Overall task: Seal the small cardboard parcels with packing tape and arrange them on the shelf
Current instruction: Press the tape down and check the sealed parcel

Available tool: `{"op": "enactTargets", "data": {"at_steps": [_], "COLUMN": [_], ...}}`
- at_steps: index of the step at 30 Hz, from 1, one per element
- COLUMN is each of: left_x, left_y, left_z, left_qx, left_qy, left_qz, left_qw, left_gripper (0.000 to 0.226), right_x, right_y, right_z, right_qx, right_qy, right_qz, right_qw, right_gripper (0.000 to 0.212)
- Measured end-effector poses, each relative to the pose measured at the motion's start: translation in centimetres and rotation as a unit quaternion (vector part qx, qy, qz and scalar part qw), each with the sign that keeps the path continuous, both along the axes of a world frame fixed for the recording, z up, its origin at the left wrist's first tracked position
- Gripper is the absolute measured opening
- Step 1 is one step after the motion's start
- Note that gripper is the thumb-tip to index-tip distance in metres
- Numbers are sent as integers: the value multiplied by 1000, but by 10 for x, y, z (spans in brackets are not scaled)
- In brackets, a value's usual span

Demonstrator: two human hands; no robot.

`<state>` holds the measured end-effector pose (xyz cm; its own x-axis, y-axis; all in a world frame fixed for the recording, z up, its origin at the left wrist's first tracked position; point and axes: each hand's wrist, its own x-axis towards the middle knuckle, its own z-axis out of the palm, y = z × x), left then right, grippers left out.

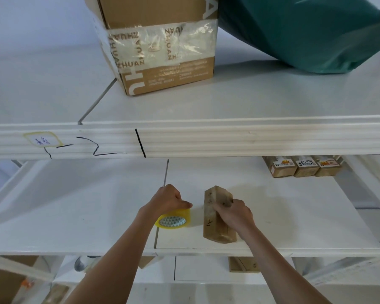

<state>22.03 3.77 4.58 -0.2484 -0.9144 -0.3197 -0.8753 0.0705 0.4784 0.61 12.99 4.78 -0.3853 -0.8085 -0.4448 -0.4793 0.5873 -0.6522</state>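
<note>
A small elongated cardboard parcel (213, 216) with handwritten marks lies on the white middle shelf (97, 211), its long side running away from me. My right hand (235, 216) grips it from the right, fingers curled over its top. Just left of it, my left hand (169, 199) holds a roll of yellowish clear packing tape (173, 221) from above, the roll resting on the shelf. A short stretch of tape seems to span from the roll toward the parcel. Three small parcels (303, 166) stand in a row at the back right of the same shelf.
On the upper shelf stand a large taped cardboard box (162, 47) and a green bag (305, 34). The upper shelf's white front beam (228, 140) with black marker lines crosses the view. More cardboard (244, 264) lies on a lower level.
</note>
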Motion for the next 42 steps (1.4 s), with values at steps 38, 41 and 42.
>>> {"op": "enactTargets", "data": {"at_steps": [38,41,42], "left_x": [-44,-35,-31], "left_y": [17,15,13], "left_z": [9,15,17], "left_qx": [-38,14,40], "left_qy": [16,59,73], "left_qz": [-41,-63,-65], "left_qw": [998,996,994], "left_gripper": [53,53,49], "right_x": [-8,-14,-16], "right_y": [-1,1,2], "right_z": [-3,-6,-7], "right_qx": [26,39,42], "right_qy": [-318,-327,-332], "right_qz": [-21,-29,-29], "right_qw": [948,944,942], "right_gripper": [36,30,30]}}
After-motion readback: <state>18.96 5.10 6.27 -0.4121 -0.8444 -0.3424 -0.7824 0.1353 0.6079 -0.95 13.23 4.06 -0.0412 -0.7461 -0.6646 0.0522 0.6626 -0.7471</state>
